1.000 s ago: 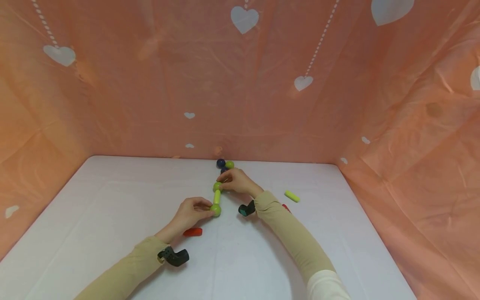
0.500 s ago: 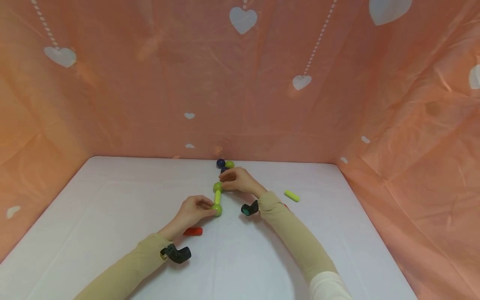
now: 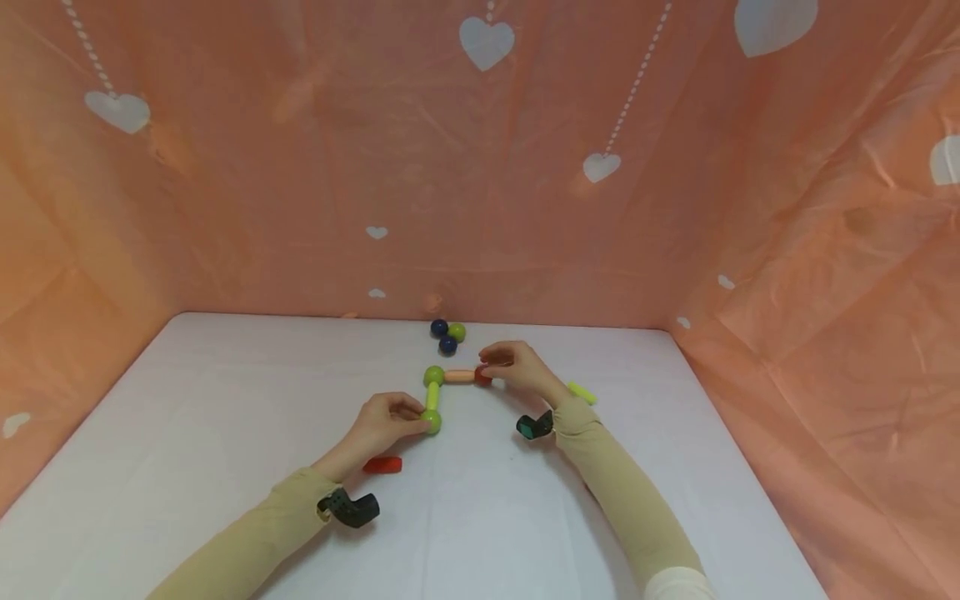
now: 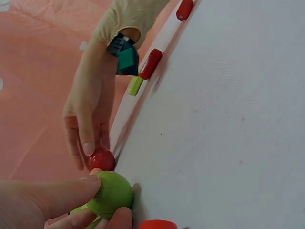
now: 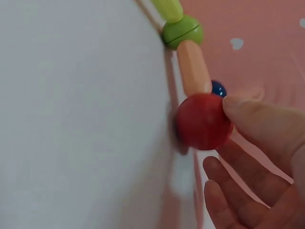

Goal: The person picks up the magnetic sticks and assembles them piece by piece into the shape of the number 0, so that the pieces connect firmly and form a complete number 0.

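Observation:
My left hand pinches the near green ball between thumb and fingers. From that ball a yellow-green rod runs back to a second green ball. A peach-coloured rod branches off to the right there, with a red ball on its other end. The right hand holds this red ball, its thumb on the upper side in the right wrist view and the other fingers curved below. Together the pieces form an L-shaped chain.
Behind the chain lie two dark blue balls and a loose green ball. One red rod lies by my left wrist. A loose yellow-green rod and a red rod lie near the right forearm.
My right hand has moved right from the far green ball to the red ball. The peach-coloured rod, red ball and nearer blue ball now show more fully. The left hand stays almost still.

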Available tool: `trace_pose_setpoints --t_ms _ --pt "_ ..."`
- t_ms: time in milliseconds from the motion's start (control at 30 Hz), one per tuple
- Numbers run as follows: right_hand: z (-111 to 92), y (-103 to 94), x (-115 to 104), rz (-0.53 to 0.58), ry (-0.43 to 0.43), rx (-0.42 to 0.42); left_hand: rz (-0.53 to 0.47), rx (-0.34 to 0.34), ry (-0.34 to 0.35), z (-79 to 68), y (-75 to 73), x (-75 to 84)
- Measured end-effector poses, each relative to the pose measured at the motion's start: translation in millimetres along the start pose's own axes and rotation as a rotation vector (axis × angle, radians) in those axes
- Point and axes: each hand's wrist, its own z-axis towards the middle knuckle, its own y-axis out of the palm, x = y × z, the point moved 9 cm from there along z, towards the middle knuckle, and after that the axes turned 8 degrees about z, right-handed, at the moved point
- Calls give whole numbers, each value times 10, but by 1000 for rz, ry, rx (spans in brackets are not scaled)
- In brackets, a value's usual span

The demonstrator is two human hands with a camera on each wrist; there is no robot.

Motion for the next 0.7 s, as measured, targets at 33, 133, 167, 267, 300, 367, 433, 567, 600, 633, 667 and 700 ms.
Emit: trace_pose_setpoints --t_ms 33,133,167,267,300,367,433,567,600,633,667,700 --pt "-18 -5 28 7 12 -1 -4 -3 -1 -2 0 0" --pt "-62 -3 78 29 30 -8 -13 -7 -6 -2 -1 -2" --pt "-69 -1 97 36 41 -8 -15 -7 -6 1 -1 -2" --pt "-87 11 116 47 47 -7 -19 -8 -3 13 -3 2" --pt "-90 15 128 53 55 -5 -19 -13 0 15 -2 4" --pt "-92 20 145 63 69 0 -31 -28 -4 14 -8 -3" --pt "-93 27 159 77 82 2 -66 -64 -17 -3 -17 -28" --pt "-90 34 180 90 101 5 -136 -183 -37 -83 -73 -71" --pt "-95 32 182 91 103 6 -127 -210 -15 -101 -100 -67" --pt "-97 29 183 88 106 8 -104 -237 17 -123 -130 -50" --pt "-101 25 190 88 110 11 -82 -262 45 -150 -162 -38" --pt "-106 22 189 88 111 13 -51 -279 84 -173 -196 -21"
